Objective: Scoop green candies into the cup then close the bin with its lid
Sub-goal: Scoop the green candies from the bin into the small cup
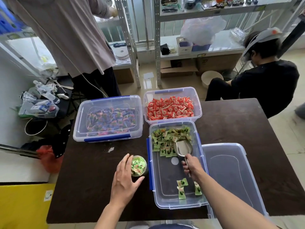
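Note:
An open clear bin with blue clips sits in the middle of the dark table. Green candies are piled at its far end, and three lie loose near its front. My right hand grips the handle of a metal scoop, whose empty bowl rests inside the bin against the pile. A clear cup holding green candies stands left of the bin. My left hand wraps around the cup's left side. The bin's clear lid lies flat to the right of the bin.
A lidded bin of multicoloured candies and an open bin of red candies stand at the table's far side. A person stands beyond the table at left, another sits at far right. Shelving lines the back. The table has bare surface at right.

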A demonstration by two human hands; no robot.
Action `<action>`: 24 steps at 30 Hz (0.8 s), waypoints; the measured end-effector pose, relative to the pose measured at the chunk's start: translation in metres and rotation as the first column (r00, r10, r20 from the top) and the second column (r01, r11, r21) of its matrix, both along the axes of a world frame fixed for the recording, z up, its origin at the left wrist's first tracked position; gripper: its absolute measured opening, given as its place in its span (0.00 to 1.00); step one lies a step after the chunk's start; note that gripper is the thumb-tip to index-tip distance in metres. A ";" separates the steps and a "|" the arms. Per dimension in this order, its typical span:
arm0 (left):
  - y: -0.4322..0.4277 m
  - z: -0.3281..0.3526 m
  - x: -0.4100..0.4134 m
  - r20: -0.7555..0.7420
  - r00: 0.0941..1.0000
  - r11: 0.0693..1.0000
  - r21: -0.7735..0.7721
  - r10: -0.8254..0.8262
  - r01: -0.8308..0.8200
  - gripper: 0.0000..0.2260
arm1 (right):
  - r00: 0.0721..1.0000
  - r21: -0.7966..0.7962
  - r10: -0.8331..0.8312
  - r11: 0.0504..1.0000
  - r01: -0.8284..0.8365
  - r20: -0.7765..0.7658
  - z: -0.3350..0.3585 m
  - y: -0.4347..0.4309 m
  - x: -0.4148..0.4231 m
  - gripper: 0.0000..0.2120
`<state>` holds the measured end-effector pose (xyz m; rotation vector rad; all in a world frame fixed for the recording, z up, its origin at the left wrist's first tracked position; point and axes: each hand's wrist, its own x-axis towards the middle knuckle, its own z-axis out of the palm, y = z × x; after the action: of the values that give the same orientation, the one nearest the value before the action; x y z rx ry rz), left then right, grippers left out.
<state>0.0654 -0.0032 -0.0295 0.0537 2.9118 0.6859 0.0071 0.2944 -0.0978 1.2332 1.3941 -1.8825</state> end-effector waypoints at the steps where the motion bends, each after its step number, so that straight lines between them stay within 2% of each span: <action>1: 0.000 -0.001 0.000 0.046 0.998 0.999 0.034 0.030 -0.032 0.42 | 0.999 -0.076 -0.039 0.996 0.038 -0.009 0.000 -0.001 -0.009 0.11; 4: 0.003 0.000 -0.003 0.121 0.989 0.990 0.097 0.090 -0.102 0.42 | 0.984 -0.377 -0.174 0.910 0.173 0.032 0.003 -0.001 -0.035 0.14; 6: 0.003 0.002 -0.006 0.126 0.987 0.990 0.087 0.099 -0.111 0.42 | 0.976 -0.454 -0.205 0.864 0.217 0.076 0.003 0.000 -0.041 0.15; 8: 0.003 0.004 -0.008 0.130 0.986 0.991 0.074 0.101 -0.111 0.41 | 0.981 -0.373 -0.184 0.907 0.193 0.060 0.004 -0.001 -0.039 0.14; 10: 0.003 0.006 -0.008 0.134 0.986 0.992 0.064 0.099 -0.108 0.41 | 0.995 -0.091 -0.098 0.991 0.096 -0.016 0.001 -0.001 -0.032 0.10; 12: 0.004 0.007 -0.007 0.139 0.985 0.993 0.059 0.097 -0.106 0.42 | 0.997 0.185 0.012 0.983 0.003 -0.080 -0.003 -0.001 -0.023 0.04; 13: 0.004 0.008 -0.007 0.142 0.985 0.992 0.059 0.099 -0.108 0.42 | 0.995 0.235 0.037 0.972 -0.013 -0.098 -0.005 -0.001 -0.020 0.03; 20: 0.004 0.013 -0.009 0.151 0.981 0.989 0.068 0.122 -0.133 0.43 | 0.994 0.178 0.075 0.982 -0.060 -0.077 0.003 0.011 -0.013 0.05; 24: 0.003 0.013 -0.009 0.150 0.980 0.987 0.073 0.130 -0.142 0.43 | 0.985 0.189 0.101 0.979 -0.074 -0.139 0.017 0.008 0.003 0.05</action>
<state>0.0561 0.0003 -0.0160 -0.1803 2.7661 0.7975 0.0106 0.3029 -0.0811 1.1139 1.7051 -1.8505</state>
